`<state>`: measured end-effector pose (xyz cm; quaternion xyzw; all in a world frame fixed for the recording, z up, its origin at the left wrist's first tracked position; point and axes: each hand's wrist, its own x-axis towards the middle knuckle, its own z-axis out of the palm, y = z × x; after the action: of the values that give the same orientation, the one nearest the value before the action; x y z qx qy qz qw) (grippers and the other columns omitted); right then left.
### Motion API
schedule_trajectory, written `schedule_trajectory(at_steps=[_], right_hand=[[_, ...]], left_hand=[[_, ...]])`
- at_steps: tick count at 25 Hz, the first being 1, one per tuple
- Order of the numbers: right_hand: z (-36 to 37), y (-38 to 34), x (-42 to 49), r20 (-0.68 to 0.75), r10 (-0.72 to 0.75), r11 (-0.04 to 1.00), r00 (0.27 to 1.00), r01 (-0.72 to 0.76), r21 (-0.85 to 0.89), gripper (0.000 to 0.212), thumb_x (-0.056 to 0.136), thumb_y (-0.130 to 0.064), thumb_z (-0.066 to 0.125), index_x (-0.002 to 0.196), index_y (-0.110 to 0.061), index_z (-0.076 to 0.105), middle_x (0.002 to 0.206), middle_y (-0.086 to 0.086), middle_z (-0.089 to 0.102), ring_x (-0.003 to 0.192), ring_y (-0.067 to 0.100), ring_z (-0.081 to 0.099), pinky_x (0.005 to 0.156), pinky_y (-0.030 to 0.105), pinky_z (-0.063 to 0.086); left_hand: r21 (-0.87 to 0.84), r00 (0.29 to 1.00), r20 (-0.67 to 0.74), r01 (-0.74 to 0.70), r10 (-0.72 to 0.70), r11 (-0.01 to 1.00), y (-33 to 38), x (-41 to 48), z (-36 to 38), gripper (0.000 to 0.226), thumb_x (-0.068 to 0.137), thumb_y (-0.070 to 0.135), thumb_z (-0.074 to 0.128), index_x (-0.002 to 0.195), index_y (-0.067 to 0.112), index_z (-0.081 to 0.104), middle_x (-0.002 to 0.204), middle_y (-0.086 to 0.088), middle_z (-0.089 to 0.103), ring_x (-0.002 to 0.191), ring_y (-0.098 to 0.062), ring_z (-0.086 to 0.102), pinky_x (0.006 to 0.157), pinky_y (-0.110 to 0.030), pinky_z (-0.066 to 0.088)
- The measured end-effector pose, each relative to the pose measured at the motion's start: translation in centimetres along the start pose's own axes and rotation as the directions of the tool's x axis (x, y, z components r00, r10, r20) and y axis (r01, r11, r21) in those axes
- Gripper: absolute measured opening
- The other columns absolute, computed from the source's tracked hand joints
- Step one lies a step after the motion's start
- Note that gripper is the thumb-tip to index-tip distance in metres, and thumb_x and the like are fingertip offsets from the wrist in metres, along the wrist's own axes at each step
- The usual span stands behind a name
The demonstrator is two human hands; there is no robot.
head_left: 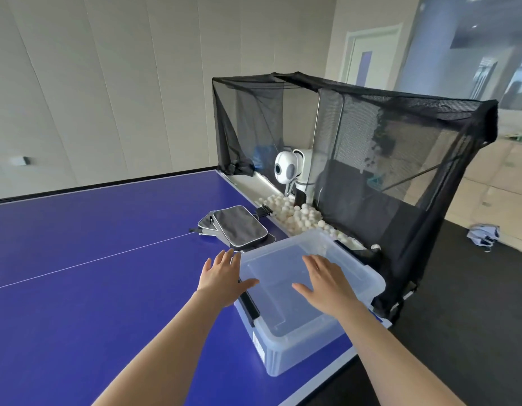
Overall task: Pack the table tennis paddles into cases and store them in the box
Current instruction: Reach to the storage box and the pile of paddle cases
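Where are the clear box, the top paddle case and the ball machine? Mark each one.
clear box [306, 348]: head view, near side wall.
top paddle case [240, 227]: head view, middle of its dark face.
ball machine [284, 170]: head view, white round head.

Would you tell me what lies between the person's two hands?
Only the top of the clear storage box lies between the left hand and the right hand, as the head view shows.
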<state>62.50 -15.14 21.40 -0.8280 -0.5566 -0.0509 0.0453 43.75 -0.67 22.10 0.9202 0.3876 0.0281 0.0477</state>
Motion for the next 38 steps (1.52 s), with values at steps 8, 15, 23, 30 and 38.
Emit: schedule_trajectory(at_steps=[8,15,23,30,38], right_hand=[[2.4,5.3,11.0,0.056,-0.052,0.999,0.997,0.051,0.008,0.072,0.095,-0.055,0.036,0.150,-0.011,0.018,0.154,0.005,0.027,0.142,0.019,0.025,0.112,0.034,0.026],[4.0,7.2,19.4,0.070,-0.108,0.993,0.992,0.105,0.052,0.066,0.095,-0.051,0.041,0.145,-0.011,0.026,0.144,0.004,0.039,0.131,0.023,0.039,0.105,0.034,0.034],[8.0,10.2,31.4,0.108,-0.255,0.963,0.961,0.242,0.122,0.069,0.094,-0.053,0.041,0.146,-0.010,0.025,0.146,0.006,0.038,0.133,0.025,0.036,0.106,0.036,0.034],[12.8,11.4,39.9,0.169,-0.300,0.931,0.939,0.250,0.265,0.071,0.094,-0.051,0.044,0.148,-0.010,0.023,0.150,0.008,0.035,0.138,0.026,0.031,0.108,0.037,0.030],[20.0,9.7,46.5,0.297,-0.209,0.867,0.932,0.036,0.496,0.073,0.092,-0.047,0.052,0.147,-0.009,0.025,0.149,0.012,0.034,0.137,0.029,0.032,0.110,0.040,0.030]], left_hand=[[-0.059,0.997,0.029,0.078,-0.076,0.995,0.2,11.0,2.4,0.084,0.090,0.066,0.038,0.152,0.014,0.015,0.160,-0.002,0.013,0.148,-0.020,0.011,0.119,-0.044,0.010],[-0.075,0.977,0.030,0.212,-0.210,0.974,-2.4,16.3,3.7,0.084,0.089,0.067,0.039,0.152,0.016,0.015,0.160,-0.003,0.016,0.148,-0.021,0.013,0.119,-0.042,0.013],[-0.053,0.897,0.036,0.442,-0.441,0.895,-4.1,23.8,6.1,0.084,0.089,0.066,0.040,0.151,0.015,0.017,0.159,-0.004,0.019,0.147,-0.020,0.015,0.119,-0.041,0.016],[-0.249,0.789,0.084,0.609,-0.609,0.754,-5.4,29.6,9.8,0.086,0.088,0.065,0.045,0.151,0.013,0.018,0.156,-0.004,0.027,0.142,-0.024,0.026,0.110,-0.042,0.029],[-0.603,0.633,0.294,0.704,-0.717,0.374,-9.3,35.8,15.6,0.091,0.085,0.061,0.055,0.153,0.018,0.010,0.154,-0.006,0.027,0.134,-0.026,0.036,0.088,-0.036,0.045]])
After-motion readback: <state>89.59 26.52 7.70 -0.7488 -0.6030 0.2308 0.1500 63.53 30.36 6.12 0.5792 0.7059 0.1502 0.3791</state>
